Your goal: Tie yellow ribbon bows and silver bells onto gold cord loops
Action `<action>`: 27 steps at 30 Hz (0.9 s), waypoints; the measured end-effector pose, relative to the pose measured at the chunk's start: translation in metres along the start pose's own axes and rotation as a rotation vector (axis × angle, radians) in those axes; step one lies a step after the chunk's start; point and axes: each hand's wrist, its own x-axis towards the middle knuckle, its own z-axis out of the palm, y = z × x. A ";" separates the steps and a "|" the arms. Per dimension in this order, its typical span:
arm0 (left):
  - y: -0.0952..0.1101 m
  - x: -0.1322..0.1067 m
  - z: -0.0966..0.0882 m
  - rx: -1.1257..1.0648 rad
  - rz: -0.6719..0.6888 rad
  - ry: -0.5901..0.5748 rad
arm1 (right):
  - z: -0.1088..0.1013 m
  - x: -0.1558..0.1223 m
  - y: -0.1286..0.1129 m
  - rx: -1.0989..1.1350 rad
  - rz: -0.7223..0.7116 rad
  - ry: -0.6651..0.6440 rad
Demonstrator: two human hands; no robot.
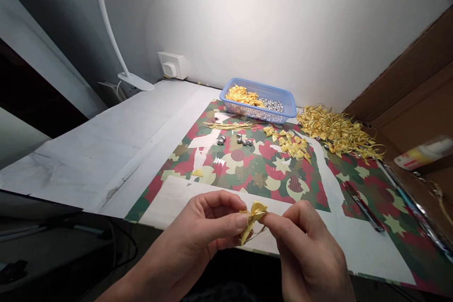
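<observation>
A yellow ribbon bow (258,208) is held in front of me, over the near edge of the table. My left hand (205,226) is closed, pinching the bow's left side between thumb and fingers. From the right, my right hand (307,245) is closed too, its fingertips against the bow's knot. A thin cord loop hangs below the bow between the hands. Farther back lie loose yellow bows (295,145), several silver bells (244,140) and a bundle of gold cords (231,126).
At the wall, a blue basket (233,81) holds yellow bows and small silver pieces. A heap of finished-looking yellow bows (336,132) lies right of it. Scissors-like tweezers (364,207) rest on the right, near a white bottle (424,152). A clip lamp (136,81) stands left.
</observation>
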 end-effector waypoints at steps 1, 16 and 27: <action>0.000 0.000 0.000 0.007 -0.001 -0.008 | 0.000 0.000 0.000 0.006 -0.002 -0.001; 0.003 -0.001 0.001 0.052 -0.012 -0.004 | -0.003 0.002 0.002 0.001 0.013 -0.031; 0.001 0.000 0.002 0.017 -0.024 -0.028 | 0.005 -0.001 0.000 0.083 -0.003 0.021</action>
